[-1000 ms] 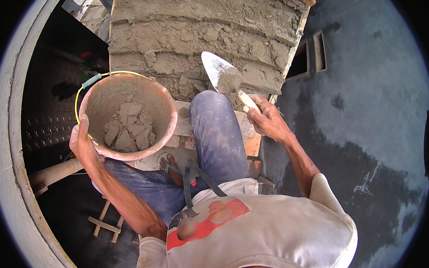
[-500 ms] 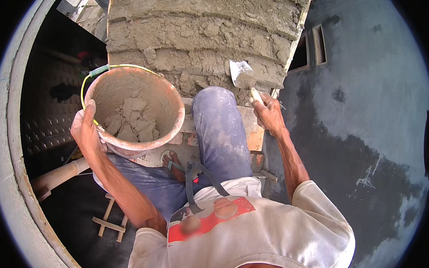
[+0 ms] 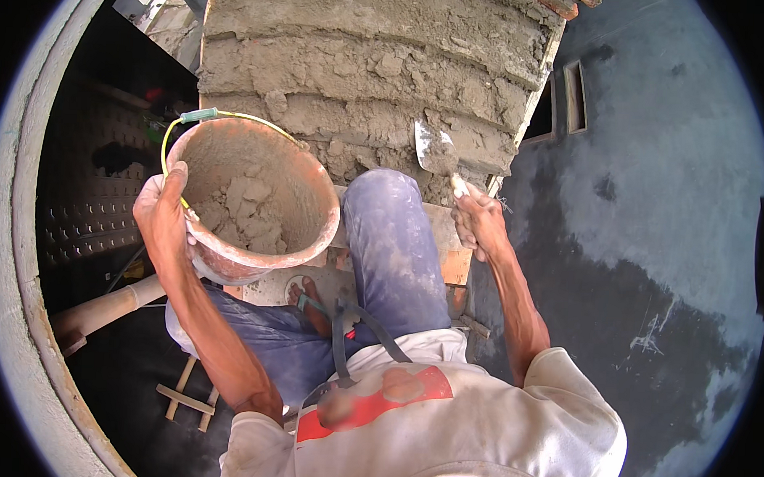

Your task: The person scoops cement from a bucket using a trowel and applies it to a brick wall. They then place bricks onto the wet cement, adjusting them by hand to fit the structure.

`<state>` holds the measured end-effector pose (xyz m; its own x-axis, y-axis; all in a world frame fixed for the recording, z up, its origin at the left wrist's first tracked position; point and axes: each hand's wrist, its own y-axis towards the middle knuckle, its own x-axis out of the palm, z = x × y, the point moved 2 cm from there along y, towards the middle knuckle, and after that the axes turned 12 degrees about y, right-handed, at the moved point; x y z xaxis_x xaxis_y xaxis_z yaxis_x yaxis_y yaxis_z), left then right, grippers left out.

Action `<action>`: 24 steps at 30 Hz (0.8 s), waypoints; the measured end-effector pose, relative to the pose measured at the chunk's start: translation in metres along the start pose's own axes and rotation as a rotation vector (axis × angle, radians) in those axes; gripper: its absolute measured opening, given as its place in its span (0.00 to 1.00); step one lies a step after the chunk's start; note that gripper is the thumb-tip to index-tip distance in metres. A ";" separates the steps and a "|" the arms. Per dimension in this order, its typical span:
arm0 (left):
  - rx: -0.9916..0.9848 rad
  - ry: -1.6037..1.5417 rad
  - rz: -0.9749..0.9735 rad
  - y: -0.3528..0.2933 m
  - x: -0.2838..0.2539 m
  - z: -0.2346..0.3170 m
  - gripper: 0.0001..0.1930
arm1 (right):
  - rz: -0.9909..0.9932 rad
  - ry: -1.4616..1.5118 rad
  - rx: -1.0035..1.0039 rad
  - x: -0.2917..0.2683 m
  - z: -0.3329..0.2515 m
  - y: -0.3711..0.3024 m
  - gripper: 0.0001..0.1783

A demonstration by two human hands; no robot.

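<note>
My left hand point(image 3: 162, 211) grips the left rim of an orange, mortar-caked bucket point(image 3: 325, 215), its thumb over the edge. Clumps of grey mortar point(image 3: 247, 208) lie inside. The yellow wire handle point(image 3: 164, 153) with a green grip stands up around the far left side of the rim. In my right hand point(image 3: 481, 217) is a trowel point(image 3: 436, 148), held by its pale handle. Some mortar sits on the trowel's blade, which is at the lower right of the ridged mortar surface point(image 3: 371, 61), just past my knee. Whether the blade touches that surface I cannot tell.
A dark grey wall point(image 3: 634, 247) with a small framed opening point(image 3: 575, 98) rises on the right. Bricks point(image 3: 455, 266) edge the ledge beside my knee. At lower left are a bamboo pole point(image 3: 110, 309) and a wooden ladder point(image 3: 187, 398) over a dark drop.
The bucket has shifted slightly right in the view, with my left hand still on it. The trowel and my right hand have moved a little down and right; the whole view has shifted somewhat.
</note>
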<state>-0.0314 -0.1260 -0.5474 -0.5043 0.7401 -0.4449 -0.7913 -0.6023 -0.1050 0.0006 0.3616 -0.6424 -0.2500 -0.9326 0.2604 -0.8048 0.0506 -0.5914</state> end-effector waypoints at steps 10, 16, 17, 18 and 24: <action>0.005 0.057 -0.017 0.020 0.008 0.006 0.11 | 0.166 -0.852 -0.658 0.014 0.043 0.024 0.29; 0.034 0.062 -0.023 0.018 0.007 0.002 0.12 | 0.074 -0.905 -0.581 0.002 0.043 0.003 0.28; 0.025 0.043 -0.017 0.016 0.006 0.002 0.12 | 0.023 -0.691 -0.389 0.002 0.036 -0.002 0.28; 0.016 0.025 -0.010 0.014 0.003 0.001 0.11 | -0.027 -0.477 -0.196 0.003 0.030 -0.008 0.27; -0.016 0.048 -0.009 0.003 0.003 0.009 0.11 | -0.038 -0.094 0.033 0.034 -0.002 0.003 0.24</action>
<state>-0.0384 -0.1225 -0.5412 -0.4799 0.7303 -0.4861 -0.7896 -0.6011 -0.1234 -0.0117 0.3307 -0.6341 -0.1672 -0.9630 0.2112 -0.7941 0.0046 -0.6078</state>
